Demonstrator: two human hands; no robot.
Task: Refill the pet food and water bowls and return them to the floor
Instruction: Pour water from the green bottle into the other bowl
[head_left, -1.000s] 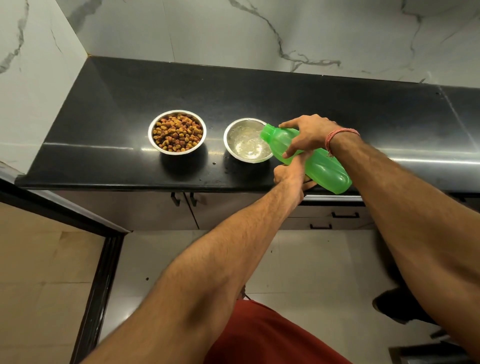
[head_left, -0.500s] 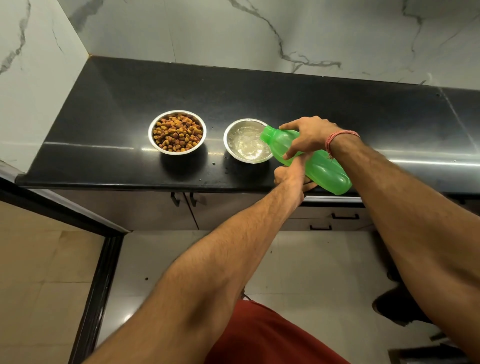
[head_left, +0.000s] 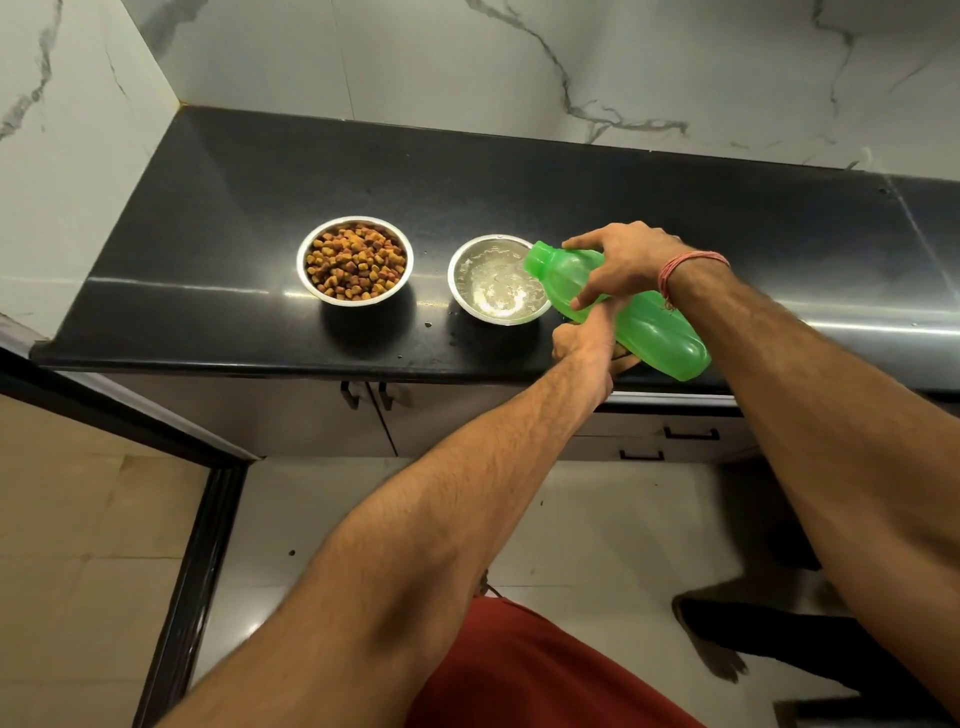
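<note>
Tilting the green bottle (head_left: 631, 306) neck-down over the water bowl (head_left: 496, 279) on the black counter (head_left: 260, 171), my right hand (head_left: 626, 265) wraps its upper body. My left hand (head_left: 584, 345) sits beneath, fingers curled against its underside. Kibble bowl (head_left: 355, 261) stands left, apart.

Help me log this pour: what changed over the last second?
Very little. The green bottle stays tilted with its mouth over the water bowl's rim, nudged only slightly; water still ripples in the bowl. The right hand keeps gripping the bottle, the left hand stays beneath it, holding something unclear. The kibble bowl has not moved on the black counter.
</note>
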